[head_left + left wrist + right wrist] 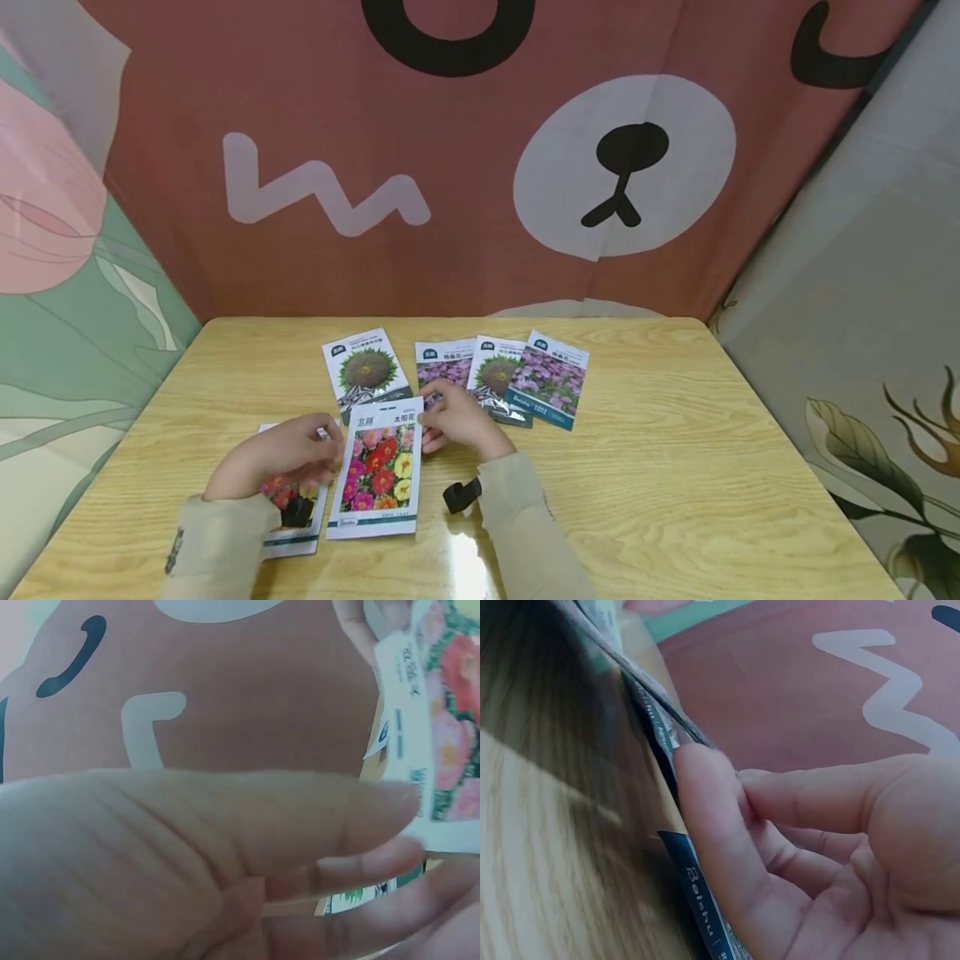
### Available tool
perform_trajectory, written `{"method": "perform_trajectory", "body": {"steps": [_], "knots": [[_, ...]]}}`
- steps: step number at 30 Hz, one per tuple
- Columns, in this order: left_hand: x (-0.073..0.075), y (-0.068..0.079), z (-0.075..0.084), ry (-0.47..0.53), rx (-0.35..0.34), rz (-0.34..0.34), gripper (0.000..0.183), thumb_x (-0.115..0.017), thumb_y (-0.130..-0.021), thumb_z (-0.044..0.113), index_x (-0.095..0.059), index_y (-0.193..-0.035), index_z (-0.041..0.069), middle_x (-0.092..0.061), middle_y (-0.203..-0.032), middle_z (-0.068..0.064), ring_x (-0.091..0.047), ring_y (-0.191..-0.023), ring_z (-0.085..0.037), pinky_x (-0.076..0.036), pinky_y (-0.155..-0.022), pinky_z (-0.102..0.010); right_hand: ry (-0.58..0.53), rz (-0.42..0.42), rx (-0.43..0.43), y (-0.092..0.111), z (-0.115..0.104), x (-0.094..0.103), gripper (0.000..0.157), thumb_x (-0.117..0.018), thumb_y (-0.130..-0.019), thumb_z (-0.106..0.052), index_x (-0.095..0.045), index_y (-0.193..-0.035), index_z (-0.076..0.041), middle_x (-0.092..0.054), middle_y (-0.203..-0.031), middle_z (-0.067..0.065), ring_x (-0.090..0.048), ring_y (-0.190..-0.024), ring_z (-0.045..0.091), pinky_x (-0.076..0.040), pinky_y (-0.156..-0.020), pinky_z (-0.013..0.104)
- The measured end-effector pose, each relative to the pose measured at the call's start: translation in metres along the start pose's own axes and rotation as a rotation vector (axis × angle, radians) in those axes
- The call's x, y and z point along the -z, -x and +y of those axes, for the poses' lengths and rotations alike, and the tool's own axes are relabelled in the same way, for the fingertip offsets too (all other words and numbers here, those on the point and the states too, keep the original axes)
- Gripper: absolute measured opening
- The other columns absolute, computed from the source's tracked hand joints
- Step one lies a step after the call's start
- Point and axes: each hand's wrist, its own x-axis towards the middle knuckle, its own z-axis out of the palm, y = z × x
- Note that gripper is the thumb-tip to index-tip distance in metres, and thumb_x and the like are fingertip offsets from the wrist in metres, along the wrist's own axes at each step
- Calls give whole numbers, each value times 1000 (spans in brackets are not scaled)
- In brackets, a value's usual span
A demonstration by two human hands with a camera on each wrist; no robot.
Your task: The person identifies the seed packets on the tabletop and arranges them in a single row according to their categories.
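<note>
My right hand pinches a seed packet with red, pink and yellow flowers at its upper right edge. In the right wrist view, the thumb and index finger meet at the edge of this packet. To its left is my left hand, thumb stretched out and fingers loosely bent. The left thumb tip overlaps the packet's white border in the left wrist view. Beneath the left hand lies a second flower packet, partly hidden by the hand and wrist.
Behind the hands on the wooden table lie a green-rimmed sunflower packet, a purple-flower packet, another sunflower packet and another purple-flower packet overlapping it. A bear-print cloth hangs at the table's far edge.
</note>
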Motion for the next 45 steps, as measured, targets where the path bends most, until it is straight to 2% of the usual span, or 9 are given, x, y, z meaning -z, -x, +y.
{"method": "perform_trajectory", "body": {"steps": [5, 8, 13, 20, 23, 29, 37, 45], "knots": [[-2, -5, 2, 14, 49, 94, 27, -54, -103, 8, -47, -123, -8, -57, -90, -16, -60, -72, -21, -58, -61, -33, -66, -38, -1, 1, -1, 3, 44, -56, -100, 4, -43, -142, 4, -63, -83, 16, -63, -60, 20, -63, -65, 39], [-3, -7, 3, 30, 66, 105, 28, -52, -104, 6, -46, -125, -11, -59, -91, -17, -62, -71, -20, -59, -63, -33, -91, -57, -8, 1, -2, 5, 45, -55, -101, 3, -40, -144, 3, -64, -85, 15, -63, -62, 21, -63, -67, 40], [-3, -8, 1, 7, 73, 85, 23, -50, -103, 1, -51, -120, -14, -64, -82, -14, -64, -62, -16, -59, -60, -30, -100, -59, -22, -1, 0, 4, 44, -55, -101, 2, -42, -143, 3, -64, -86, 15, -64, -62, 20, -63, -66, 39], [0, -8, -2, -50, 134, 79, 12, -51, -103, 3, -55, -109, -7, -62, -82, -14, -63, -59, -15, -59, -59, -27, -50, -45, -23, -4, 5, -4, 38, -59, -99, 3, -49, -135, 2, -64, -82, 18, -65, -57, 22, -63, -62, 40], [0, -9, -5, -66, 152, 100, 9, -51, -104, 3, -54, -103, -4, -60, -79, -12, -61, -58, -15, -57, -57, -25, -29, -44, -15, -5, 8, -8, 37, -61, -98, 3, -50, -133, 3, -65, -82, 18, -66, -56, 21, -63, -61, 40], [3, -10, -11, -125, 175, 117, 12, -48, -105, 3, -52, -94, -1, -57, -75, -10, -60, -57, -15, -53, -54, -22, -7, -20, -16, -7, 12, -18, 37, -64, -94, 4, -53, -130, 4, -65, -80, 19, -67, -53, 21, -63, -59, 38], [2, -10, -9, -172, 202, 131, 14, -48, -105, 5, -53, -92, 0, -58, -76, -12, -60, -60, -18, -53, -57, -24, 72, 38, -31, -7, 13, -27, 34, -64, -93, 5, -55, -126, 1, -63, -76, 16, -63, -50, 20, -61, -53, 34], [-1, -9, -7, -193, 241, 156, 14, -53, -104, 9, -54, -93, -1, -58, -75, -12, -60, -58, -18, -53, -57, -23, 166, 57, -17, -7, 11, -32, 32, -64, -95, 3, -56, -126, 1, -62, -72, 14, -62, -46, 18, -59, -49, 33]]}}
